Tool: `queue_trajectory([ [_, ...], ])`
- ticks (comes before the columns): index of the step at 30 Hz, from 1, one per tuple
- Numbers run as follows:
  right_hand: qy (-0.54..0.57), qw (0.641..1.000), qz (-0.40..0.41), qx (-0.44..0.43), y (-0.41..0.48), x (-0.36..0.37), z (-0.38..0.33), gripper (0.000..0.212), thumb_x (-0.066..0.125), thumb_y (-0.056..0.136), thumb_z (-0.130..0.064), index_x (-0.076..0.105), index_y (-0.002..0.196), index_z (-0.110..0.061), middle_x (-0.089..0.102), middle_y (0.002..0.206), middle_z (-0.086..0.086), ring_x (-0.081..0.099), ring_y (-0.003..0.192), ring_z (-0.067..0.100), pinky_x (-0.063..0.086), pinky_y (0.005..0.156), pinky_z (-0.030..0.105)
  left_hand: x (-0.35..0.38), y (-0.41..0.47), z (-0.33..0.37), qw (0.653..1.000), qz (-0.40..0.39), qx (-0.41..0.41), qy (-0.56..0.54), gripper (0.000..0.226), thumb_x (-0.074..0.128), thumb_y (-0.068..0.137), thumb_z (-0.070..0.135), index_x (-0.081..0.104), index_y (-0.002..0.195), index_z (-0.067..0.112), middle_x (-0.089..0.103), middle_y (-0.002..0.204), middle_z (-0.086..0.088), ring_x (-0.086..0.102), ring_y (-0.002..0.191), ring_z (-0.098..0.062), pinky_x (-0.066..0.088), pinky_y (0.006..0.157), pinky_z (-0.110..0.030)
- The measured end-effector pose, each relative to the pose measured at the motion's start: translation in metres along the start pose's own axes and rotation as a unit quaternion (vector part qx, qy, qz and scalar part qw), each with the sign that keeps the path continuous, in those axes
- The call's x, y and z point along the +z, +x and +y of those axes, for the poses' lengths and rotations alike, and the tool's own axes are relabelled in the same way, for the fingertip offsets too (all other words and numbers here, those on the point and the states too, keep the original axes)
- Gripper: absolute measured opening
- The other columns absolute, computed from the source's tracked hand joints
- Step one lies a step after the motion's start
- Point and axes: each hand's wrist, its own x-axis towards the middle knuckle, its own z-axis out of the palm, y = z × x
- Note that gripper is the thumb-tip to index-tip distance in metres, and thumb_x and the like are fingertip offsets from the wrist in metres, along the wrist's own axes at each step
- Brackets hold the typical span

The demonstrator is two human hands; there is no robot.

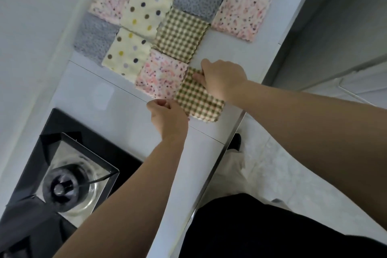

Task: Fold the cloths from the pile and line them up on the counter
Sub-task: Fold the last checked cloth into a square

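Note:
A folded green checked cloth lies on the white counter, beside a folded pink speckled cloth. My right hand holds its far edge, with fingers curled onto the fabric. My left hand grips its near left corner. Beyond them, several folded cloths lie in rows: cream dotted, green checked, grey and pink speckled. No unfolded pile is in view.
A black gas hob with a steel burner tray sits at the near left. The counter's front edge runs diagonally on the right, with pale floor below. A white wall borders the left.

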Motion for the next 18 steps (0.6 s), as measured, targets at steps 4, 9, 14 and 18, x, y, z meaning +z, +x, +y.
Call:
queue_trajectory([
  [4,-0.028,0.999,0.014,0.010,-0.005,0.002,-0.005,0.039,0.024,0.105,-0.052,0.037,0.103,-0.015,0.042,0.070,-0.001,0.041,0.055,0.016,0.025,0.047,0.031,-0.004,-0.001,-0.006,1.000,-0.012,0.013,0.007,0.013,0.051,0.100,0.020,0.041,0.105,0.013,0.059,0.089,-0.003,0.070,0.077,-0.033,0.056,0.048,-0.029],
  [9,-0.077,0.993,0.063,0.057,-0.014,0.004,-0.014,0.052,0.023,0.102,-0.060,0.043,0.114,-0.014,0.048,0.078,0.001,0.043,0.057,0.018,0.026,0.049,0.031,-0.009,-0.001,-0.005,1.000,-0.017,0.001,0.008,0.018,0.054,0.099,0.022,0.039,0.106,0.015,0.062,0.085,-0.004,0.071,0.074,-0.033,0.054,0.050,-0.030],
  [14,-0.117,0.984,0.123,0.053,-0.047,-0.001,-0.020,0.058,0.019,0.102,-0.057,0.047,0.126,-0.012,0.055,0.111,0.012,0.049,0.089,0.028,0.031,0.071,0.039,-0.027,-0.020,-0.014,0.999,-0.039,0.019,0.023,0.017,0.054,0.097,0.025,0.041,0.106,0.017,0.058,0.083,-0.001,0.070,0.081,-0.033,0.057,0.065,-0.040],
  [18,-0.068,0.992,0.092,0.061,-0.101,0.004,-0.041,0.052,0.015,0.106,-0.047,0.053,0.119,-0.014,0.058,0.103,0.009,0.044,0.079,0.024,0.033,0.071,0.039,-0.054,-0.053,-0.030,0.996,-0.061,0.053,0.022,0.012,0.054,0.094,0.017,0.044,0.102,0.019,0.058,0.085,-0.001,0.068,0.081,-0.031,0.051,0.059,-0.034],
])
